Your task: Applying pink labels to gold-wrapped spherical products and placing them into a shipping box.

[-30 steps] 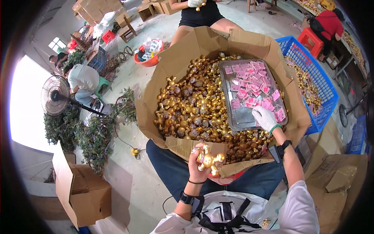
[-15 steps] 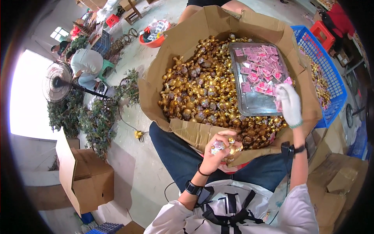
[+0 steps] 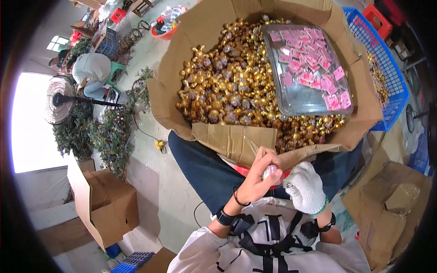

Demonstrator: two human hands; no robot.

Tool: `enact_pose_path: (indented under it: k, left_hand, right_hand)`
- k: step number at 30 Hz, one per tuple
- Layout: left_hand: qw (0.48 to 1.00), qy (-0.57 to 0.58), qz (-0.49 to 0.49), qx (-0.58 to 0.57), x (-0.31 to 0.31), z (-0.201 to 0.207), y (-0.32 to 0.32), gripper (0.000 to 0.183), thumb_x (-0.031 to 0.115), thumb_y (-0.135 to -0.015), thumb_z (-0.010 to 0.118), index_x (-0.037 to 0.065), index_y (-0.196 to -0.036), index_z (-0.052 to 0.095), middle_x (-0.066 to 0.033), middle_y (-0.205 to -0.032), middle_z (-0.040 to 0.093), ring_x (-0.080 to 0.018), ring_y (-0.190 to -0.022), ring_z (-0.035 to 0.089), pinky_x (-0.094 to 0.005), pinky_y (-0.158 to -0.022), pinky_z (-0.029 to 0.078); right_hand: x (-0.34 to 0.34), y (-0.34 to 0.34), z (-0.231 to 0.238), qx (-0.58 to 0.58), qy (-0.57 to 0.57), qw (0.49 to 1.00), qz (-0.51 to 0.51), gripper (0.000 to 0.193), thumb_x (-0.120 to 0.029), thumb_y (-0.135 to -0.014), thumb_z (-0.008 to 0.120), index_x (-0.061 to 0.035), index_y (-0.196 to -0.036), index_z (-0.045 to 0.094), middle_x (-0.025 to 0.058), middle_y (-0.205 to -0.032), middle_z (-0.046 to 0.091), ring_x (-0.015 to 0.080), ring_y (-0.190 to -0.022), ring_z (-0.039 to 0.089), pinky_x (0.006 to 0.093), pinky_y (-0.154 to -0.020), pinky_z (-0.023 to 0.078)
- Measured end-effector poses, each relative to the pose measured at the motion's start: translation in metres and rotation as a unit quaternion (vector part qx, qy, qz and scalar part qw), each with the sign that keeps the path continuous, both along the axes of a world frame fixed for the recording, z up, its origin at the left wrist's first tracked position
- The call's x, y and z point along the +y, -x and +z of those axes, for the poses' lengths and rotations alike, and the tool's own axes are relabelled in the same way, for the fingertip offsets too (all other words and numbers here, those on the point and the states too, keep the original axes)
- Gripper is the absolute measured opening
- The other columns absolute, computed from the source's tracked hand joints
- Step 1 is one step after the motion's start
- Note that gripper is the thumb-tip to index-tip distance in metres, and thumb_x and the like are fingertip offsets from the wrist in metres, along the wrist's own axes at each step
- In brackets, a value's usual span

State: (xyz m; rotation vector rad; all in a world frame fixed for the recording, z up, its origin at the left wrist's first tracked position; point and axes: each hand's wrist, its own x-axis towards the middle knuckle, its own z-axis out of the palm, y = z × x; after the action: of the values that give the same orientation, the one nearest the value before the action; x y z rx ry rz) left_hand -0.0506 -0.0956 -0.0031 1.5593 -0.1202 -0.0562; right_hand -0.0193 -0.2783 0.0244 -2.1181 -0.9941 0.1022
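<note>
In front of my lap, my bare left hand point(image 3: 259, 181) is closed around a small shiny ornament point(image 3: 269, 171), whose glittery pink-silver side shows between the fingers. My right hand point(image 3: 304, 187), in a white knit glove, is beside it with its fingers curled together; what they pinch, if anything, is hidden. Beyond both hands stands a large open cardboard box point(image 3: 234, 136) heaped with gold figure-shaped ornaments point(image 3: 218, 86). On that heap, toward the right, rests a clear plastic tray point(image 3: 300, 105) with many small pink printed tags point(image 3: 307, 57) scattered in it.
A blue plastic basket point(image 3: 397, 98) holding more gold pieces stands right of the box. Cardboard cartons lie at left point(image 3: 111, 204) and right point(image 3: 382, 214). A standing fan point(image 3: 61, 100), leafy artificial stems point(image 3: 114, 141) and a seated person point(image 3: 92, 70) are farther left.
My right hand has left the tray and come back beside my left hand. The left still holds the ornament, now turned and more covered by the fingers. The view has shifted slightly.
</note>
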Motion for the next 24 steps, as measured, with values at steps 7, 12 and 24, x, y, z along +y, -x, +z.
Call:
enact_pose_path:
  k: [7,12,24]
  left_hand:
    - [0.992,0.000,-0.019,0.126,0.005,-0.019,0.028,0.011,0.011,-0.089,0.044,0.001,-0.087,0.048,-0.0080,-0.086,0.041,-0.0212,-0.085,0.038,-0.0286,-0.081,0.033]
    - [0.988,-0.013,-0.075,0.132,0.003,-0.017,0.045,0.013,0.014,-0.089,0.046,0.001,-0.088,0.048,-0.0087,-0.087,0.042,-0.0219,-0.086,0.038,-0.0298,-0.081,0.033]
    - [0.981,-0.118,-0.094,0.123,-0.013,-0.027,0.061,0.017,0.018,-0.089,0.047,0.000,-0.089,0.050,-0.0175,-0.087,0.041,-0.0328,-0.082,0.043,-0.0363,-0.076,0.039]
  right_hand:
    - [-0.027,0.013,-0.027,0.141,-0.013,0.987,-0.080,0.010,-0.011,-0.076,0.061,-0.0077,-0.085,0.060,0.0124,-0.082,0.056,0.0379,-0.083,0.053,0.0455,-0.074,0.044]
    - [-0.029,0.028,-0.022,0.182,-0.022,0.983,-0.028,0.009,-0.009,-0.075,0.061,-0.0064,-0.083,0.059,0.0136,-0.079,0.056,0.0374,-0.079,0.054,0.0444,-0.072,0.045]
    - [-0.022,0.057,-0.047,0.173,-0.006,0.984,0.031,0.017,-0.011,-0.069,0.065,-0.0073,-0.084,0.058,0.0111,-0.073,0.052,0.0334,-0.072,0.052,0.0423,-0.065,0.043]
